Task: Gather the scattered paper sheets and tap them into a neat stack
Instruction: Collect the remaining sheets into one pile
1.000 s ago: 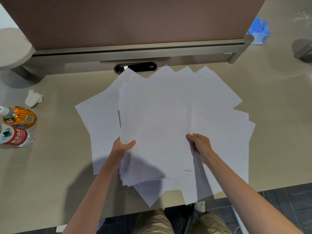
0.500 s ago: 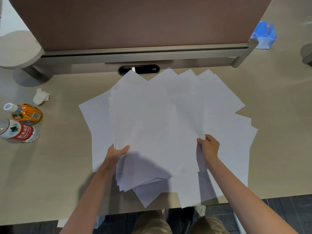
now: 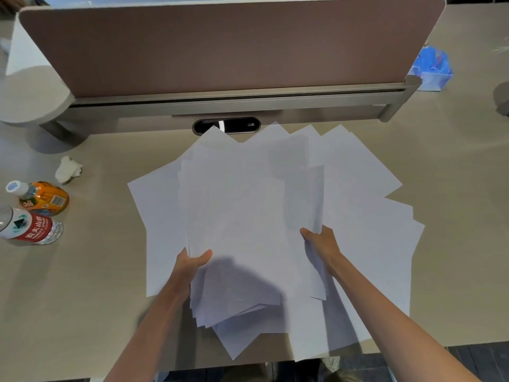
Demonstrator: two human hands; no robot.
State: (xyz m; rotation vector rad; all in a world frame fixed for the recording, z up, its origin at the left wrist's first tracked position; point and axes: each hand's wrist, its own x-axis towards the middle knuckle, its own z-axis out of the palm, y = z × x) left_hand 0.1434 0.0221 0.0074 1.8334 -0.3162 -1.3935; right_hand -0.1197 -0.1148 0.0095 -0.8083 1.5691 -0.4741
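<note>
A loose, fanned bundle of white paper sheets (image 3: 248, 216) is lifted slightly above the beige desk (image 3: 82, 299). My left hand (image 3: 190, 264) grips the bundle's left edge, thumb on top. My right hand (image 3: 321, 245) grips its right edge, thumb on top and fingers hidden underneath. More white sheets (image 3: 371, 244) lie spread flat on the desk beneath and to the right, and one sheet (image 3: 157, 216) sticks out on the left. Some sheets (image 3: 311, 340) overhang the desk's near edge.
A brown divider panel (image 3: 220, 51) on a grey rail stands along the desk's back, with a black cable slot (image 3: 237, 125) below it. Two bottles (image 3: 35, 213) and a crumpled tissue (image 3: 67, 169) lie at the left. A blue box (image 3: 432, 70) sits back right.
The bundle in my two hands has shifted slightly right and drawn together; my right hand moved from the sheet's lower right edge inward. The view tilted up, showing more of the divider.
</note>
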